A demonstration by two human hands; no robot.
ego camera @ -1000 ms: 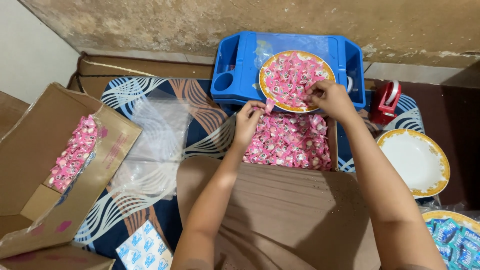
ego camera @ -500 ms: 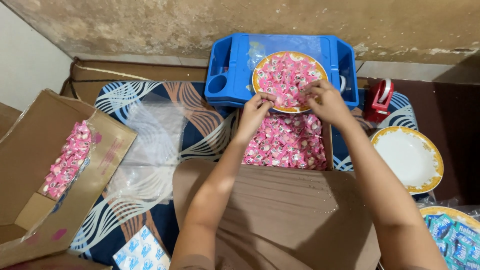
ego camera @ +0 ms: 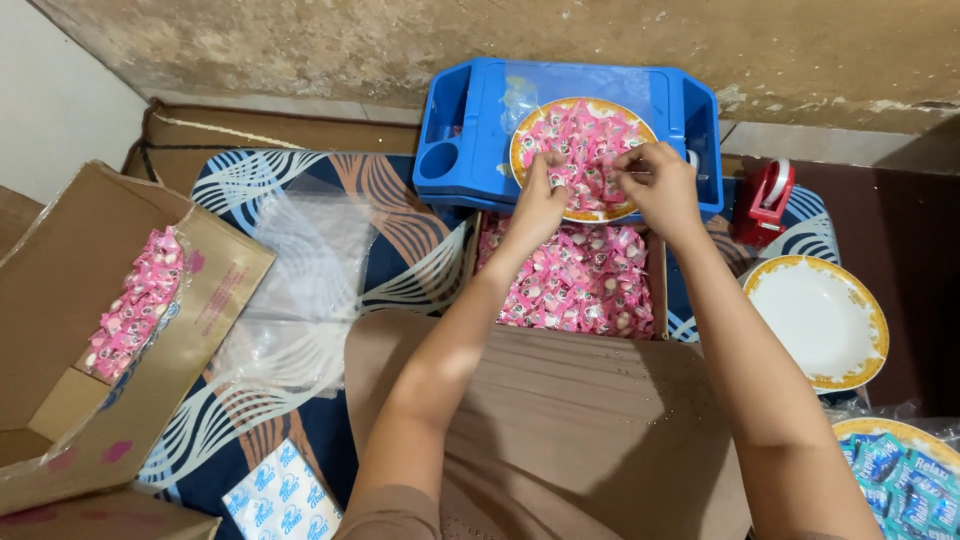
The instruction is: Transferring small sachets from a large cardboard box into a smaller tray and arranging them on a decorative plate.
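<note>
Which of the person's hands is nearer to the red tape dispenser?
The right hand: it rests over the pink-sweet plate, just left of the red tape dispenser. The left hand is farther away, on the plate's other side.

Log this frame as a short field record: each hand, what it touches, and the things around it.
left hand: on the pink wrapped candies, at the near edge of the heap
right hand: fingers pinching a candy over the same heap
plate: gold-rimmed, heaped with candies, sits in the blue tray
open box: below the hands, full of pink candies
empty plate: at right
tape dispenser: red, right of tray
cardboard box: at left, holds pink candies
</note>
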